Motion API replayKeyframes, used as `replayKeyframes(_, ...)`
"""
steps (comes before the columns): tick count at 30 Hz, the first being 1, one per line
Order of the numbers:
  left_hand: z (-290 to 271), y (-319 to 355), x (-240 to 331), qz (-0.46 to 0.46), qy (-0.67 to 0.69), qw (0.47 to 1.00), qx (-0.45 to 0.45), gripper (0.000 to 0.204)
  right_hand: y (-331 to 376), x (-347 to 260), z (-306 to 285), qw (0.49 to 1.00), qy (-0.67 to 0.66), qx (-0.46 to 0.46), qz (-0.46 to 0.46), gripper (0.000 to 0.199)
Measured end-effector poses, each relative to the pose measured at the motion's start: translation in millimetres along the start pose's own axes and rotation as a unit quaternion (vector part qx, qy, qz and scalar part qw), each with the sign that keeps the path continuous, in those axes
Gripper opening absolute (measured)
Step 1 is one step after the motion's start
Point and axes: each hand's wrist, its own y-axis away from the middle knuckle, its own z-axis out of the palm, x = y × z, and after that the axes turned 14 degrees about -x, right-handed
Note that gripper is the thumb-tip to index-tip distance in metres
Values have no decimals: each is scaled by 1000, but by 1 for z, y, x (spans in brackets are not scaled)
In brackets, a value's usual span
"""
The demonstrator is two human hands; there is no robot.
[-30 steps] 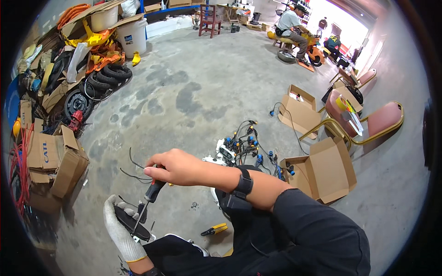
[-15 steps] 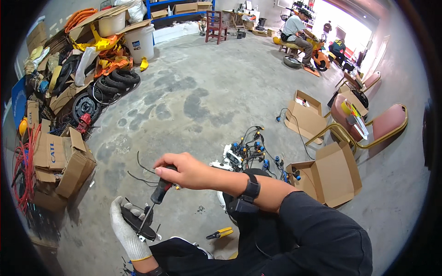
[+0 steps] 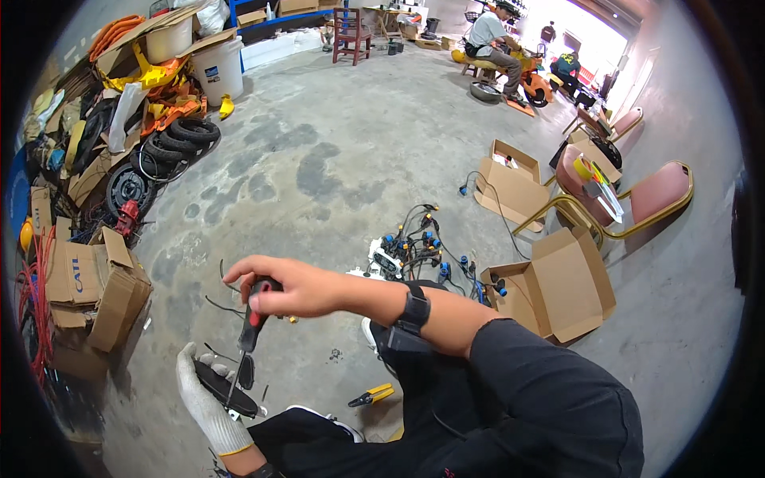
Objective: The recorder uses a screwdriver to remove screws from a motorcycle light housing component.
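Note:
My left hand [image 3: 201, 398], in a white knitted glove, grips a long black part [image 3: 213, 383] with a small bright metal end. My right hand [image 3: 291, 288] is bare and wrapped round the black and red handle of a screwdriver [image 3: 250, 333]. Its shaft slants down to the lower end of the black part, where the tip's exact seat is too small to make out. A smaller dark piece [image 3: 246, 372] shows beside the shaft. Thin black cables [image 3: 223, 306] stick out beyond my right hand. Yellow-handled pliers [image 3: 372, 395] lie on the floor near my legs.
Black cables with blue and orange connectors [image 3: 418, 248] lie ahead beside a white part [image 3: 384, 259]. Open cardboard boxes [image 3: 562, 291] and pink chairs [image 3: 657, 199] stand right. Cartons [image 3: 92, 287] and tyres [image 3: 187, 142] line the left. A person [image 3: 492, 40] sits by an orange vehicle far off.
The whole view has shifted slightly, moving the scene left and up. The fingers of my right hand have shifted on the screwdriver handle, which stands a little more upright. Both holds remain.

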Motion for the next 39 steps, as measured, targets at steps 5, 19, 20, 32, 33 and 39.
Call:
replayKeyframes(5,-3,0,2,-14,7,1000,-9,45,0,9,-5,967,123,-55,216,27)
replayKeyframes(19,-11,-9,-7,-13,-35,999,-12,49,-5,11,-5,999,31,-40,-2,38)
replayKeyframes(20,-12,-12,-9,-15,-35,999,-14,49,-6,10,-8,999,32,-38,-1,38)
replayKeyframes(32,2,-5,-1,6,-41,999,-1,43,-5,11,-16,978,46,-56,195,29)
replayKeyframes(33,3,-4,-2,1,-21,1000,-3,42,-3,6,-14,969,68,-47,231,29)
replayKeyframes(39,14,10,5,15,-10,1000,6,42,-2,25,-19,988,63,-43,137,39)
